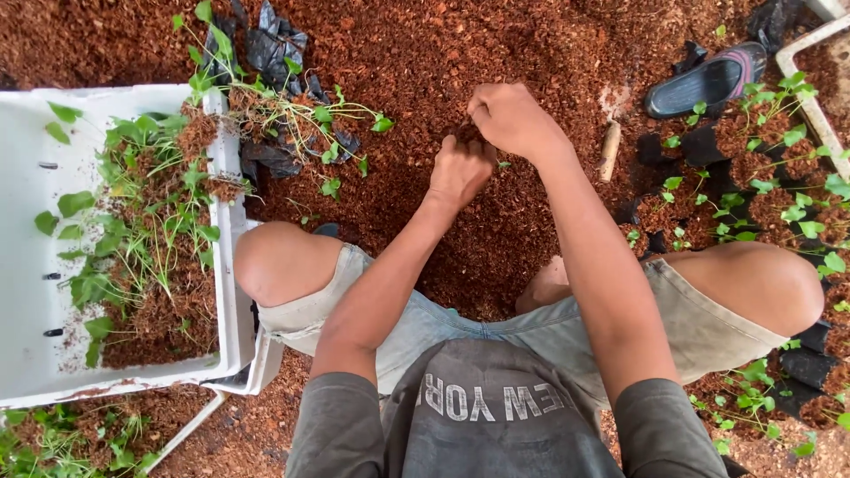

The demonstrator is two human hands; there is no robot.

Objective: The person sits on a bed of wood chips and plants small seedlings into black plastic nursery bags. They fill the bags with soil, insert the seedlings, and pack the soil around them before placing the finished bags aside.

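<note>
The person squats over a bed of reddish-brown coir (425,53), bare knees wide apart, grey shirt and pale shorts at the bottom of the head view. Both forearms reach forward between the knees and meet above the ground.

The left hand (460,170) is curled, knuckles up, fingers folded down around something small and dark at the coir surface. The right hand (509,117) sits just beyond and above it, touching it, fingers bent and pinched together over the same spot. Between them shows only a sliver of a dark, soil-filled little bag (467,134) and a small green leaf at the right edge of the left hand; the hands hide the rest, so its shape cannot be told. Both hands are closed on it, and it lies right under the fingertips, on the coir.

To the left stands a white plastic crate (27,265) holding loose seedlings (142,221) with thin stems, green leaves and clumps of coir on their roots. Beyond its corner lie more uprooted seedlings on crumpled black bags (274,53). To the right, rows of filled black seedling bags (753,168) stand close together, each with a small plant. A short pale stick (610,149) lies near the right wrist, and farther off a dark sandal (708,81).
</note>
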